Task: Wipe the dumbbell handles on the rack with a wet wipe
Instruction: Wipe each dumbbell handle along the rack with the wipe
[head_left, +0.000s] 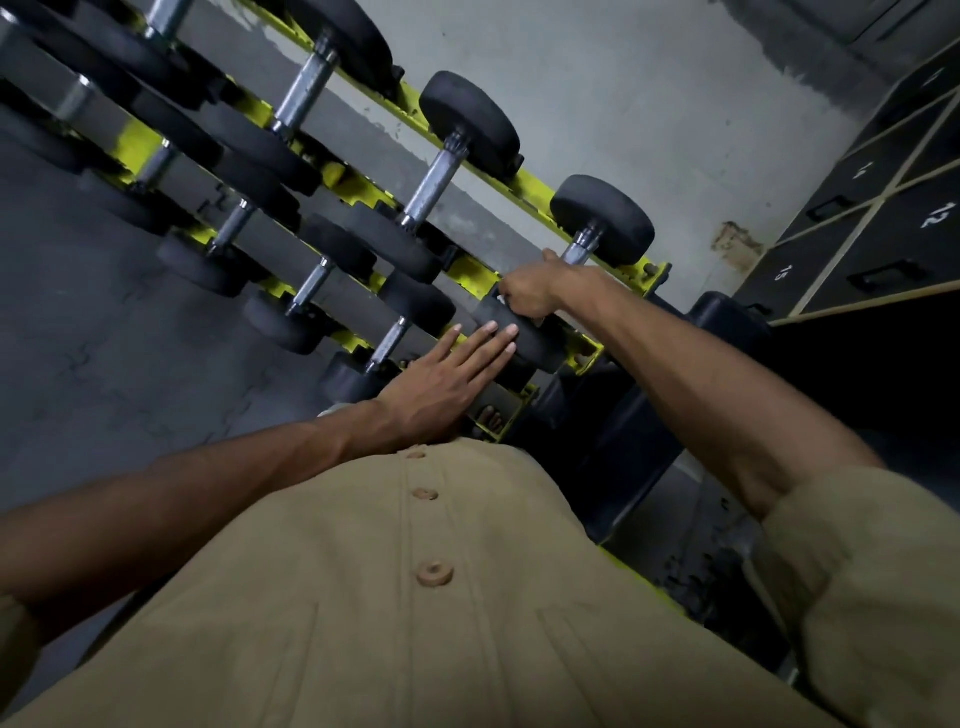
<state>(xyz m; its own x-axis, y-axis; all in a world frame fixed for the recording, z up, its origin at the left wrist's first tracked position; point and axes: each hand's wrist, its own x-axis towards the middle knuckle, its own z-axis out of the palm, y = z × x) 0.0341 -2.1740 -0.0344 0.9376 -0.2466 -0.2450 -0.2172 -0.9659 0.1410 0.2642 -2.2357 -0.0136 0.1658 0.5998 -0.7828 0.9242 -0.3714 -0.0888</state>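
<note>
A yellow rack (524, 183) carries rows of black dumbbells with metal handles. My right hand (532, 288) grips the handle (581, 249) of the end dumbbell on the top row, between its far head (605, 221) and near head (524, 338). A bit of white wipe (502, 300) shows under the fingers. With its fingers straight, my left hand (447, 382) lies flat against that dumbbell's near head.
More dumbbells (470, 124) line the upper row to the left, and a lower row (387, 345) sits in front. Black numbered lockers (883, 228) stand at the right. A grey wall is behind the rack, dark rubber floor at left.
</note>
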